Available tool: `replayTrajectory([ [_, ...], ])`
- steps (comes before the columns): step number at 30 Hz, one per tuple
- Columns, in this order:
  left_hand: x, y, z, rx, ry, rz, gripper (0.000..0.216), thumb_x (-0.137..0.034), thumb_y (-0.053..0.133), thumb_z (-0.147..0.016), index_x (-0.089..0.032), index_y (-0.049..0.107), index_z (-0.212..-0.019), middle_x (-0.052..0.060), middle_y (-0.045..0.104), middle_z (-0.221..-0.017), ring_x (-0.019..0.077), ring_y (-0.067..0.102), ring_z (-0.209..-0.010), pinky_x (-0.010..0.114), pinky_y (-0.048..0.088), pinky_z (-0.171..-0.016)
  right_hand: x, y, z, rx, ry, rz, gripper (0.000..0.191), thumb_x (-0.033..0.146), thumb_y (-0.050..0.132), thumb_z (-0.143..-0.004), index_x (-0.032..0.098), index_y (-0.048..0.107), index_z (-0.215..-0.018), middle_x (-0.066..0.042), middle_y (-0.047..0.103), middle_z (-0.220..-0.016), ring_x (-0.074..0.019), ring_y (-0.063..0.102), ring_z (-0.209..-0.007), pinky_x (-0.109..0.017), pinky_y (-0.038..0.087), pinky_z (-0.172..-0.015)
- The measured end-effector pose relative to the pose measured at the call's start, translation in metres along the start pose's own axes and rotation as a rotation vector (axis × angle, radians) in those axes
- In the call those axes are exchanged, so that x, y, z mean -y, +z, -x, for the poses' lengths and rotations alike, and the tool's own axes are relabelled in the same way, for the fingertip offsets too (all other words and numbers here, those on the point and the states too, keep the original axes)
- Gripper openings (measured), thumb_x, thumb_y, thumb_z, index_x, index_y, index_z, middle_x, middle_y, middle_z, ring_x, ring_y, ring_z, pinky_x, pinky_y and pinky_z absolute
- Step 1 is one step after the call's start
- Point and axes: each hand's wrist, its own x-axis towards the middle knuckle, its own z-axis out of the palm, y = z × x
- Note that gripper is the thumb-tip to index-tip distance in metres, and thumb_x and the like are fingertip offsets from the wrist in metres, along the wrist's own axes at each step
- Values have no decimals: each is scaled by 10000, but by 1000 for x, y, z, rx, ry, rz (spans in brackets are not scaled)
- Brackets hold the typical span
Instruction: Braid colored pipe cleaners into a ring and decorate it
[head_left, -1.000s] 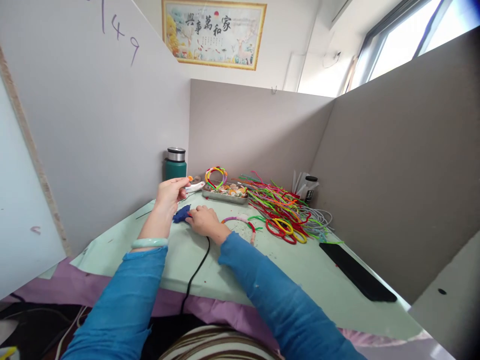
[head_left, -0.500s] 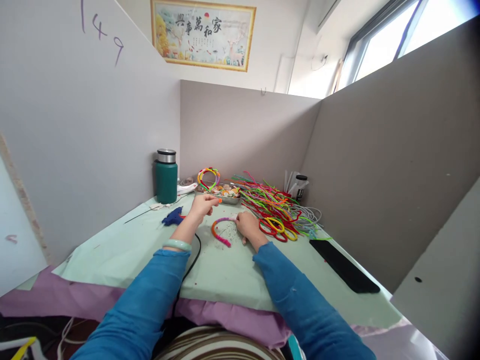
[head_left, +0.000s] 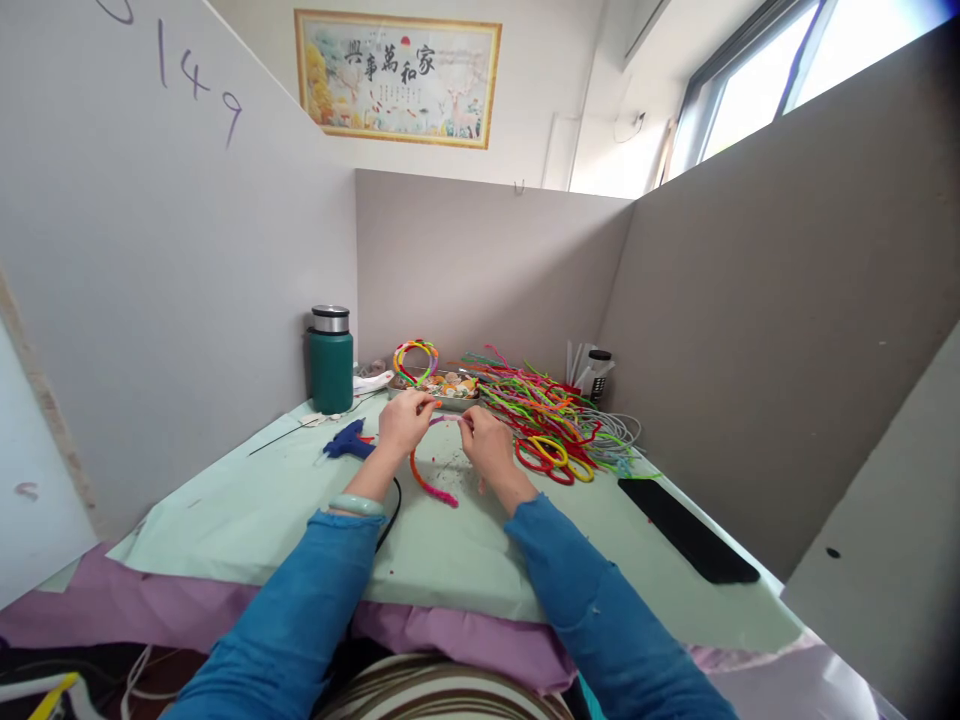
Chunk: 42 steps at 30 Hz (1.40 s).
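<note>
Both hands meet over the pale green mat (head_left: 247, 500), in front of me. My left hand (head_left: 403, 424) pinches a small orange piece at its fingertips and touches the top of a curved headband (head_left: 429, 485) wrapped in orange, pink and purple fuzzy wire. My right hand (head_left: 484, 445) grips the other side of that headband's arc. The headband's lower end rests on the mat between my wrists. A blue glue gun (head_left: 346, 442) lies just left of my left hand, its black cord (head_left: 391, 510) running toward me.
A green flask (head_left: 331, 360) stands at the back left. A metal tray (head_left: 439, 385) of small decorations with a rainbow headband (head_left: 415, 357) sits behind my hands. A heap of coloured fuzzy wires (head_left: 547, 415) lies to the right, a black flat device (head_left: 686, 530) beyond it. Partition walls close in three sides.
My right hand let go of the glue gun, moved right to the headband and lifted it. My left hand brought the small orange piece down to the headband.
</note>
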Motion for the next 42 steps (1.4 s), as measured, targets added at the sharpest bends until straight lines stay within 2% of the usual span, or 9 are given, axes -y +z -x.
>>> replayTrajectory([
  [3, 1, -1, 1, 15, 22, -27, 223, -309, 509, -823, -216, 712, -830, 48, 695, -894, 169, 603, -802, 254, 419, -712, -4, -2, -1, -16, 39, -31, 173, 303, 448, -892, 205, 590, -875, -23, 661, -829, -143, 568, -698, -246, 307, -606],
  [10, 10, 1, 0, 81, -55, -23, 224, -319, 511, -813, -227, 714, -837, 47, 709, -888, 184, 615, -796, 262, 420, -698, -9, -5, -3, -65, 129, -93, 173, 294, 455, -869, 196, 597, -851, -30, 660, -810, -155, 582, -730, -252, 309, -609],
  [29, -1, -1, 4, 142, 4, -92, 214, -284, 499, -810, -235, 702, -854, 48, 705, -901, 193, 617, -817, 267, 426, -706, -6, -7, -1, -102, 121, -125, 145, 261, 458, -846, 197, 584, -818, -16, 648, -762, -145, 571, -690, -246, 309, -604],
  [38, 3, 3, 1, 145, -88, 164, 219, -325, 489, -808, -197, 663, -845, 36, 692, -760, 165, 631, -738, 247, 447, -692, -8, -4, -4, -126, 156, -154, 156, 295, 466, -849, 195, 581, -817, -16, 651, -744, -150, 585, -703, -241, 334, -627],
  [42, 3, 5, 1, 146, -67, 215, 191, -311, 506, -793, -193, 651, -831, 37, 685, -764, 159, 633, -725, 242, 458, -679, -8, -4, -4, -130, 160, -162, 149, 287, 470, -844, 196, 583, -812, -12, 647, -730, -149, 580, -689, -240, 336, -624],
])
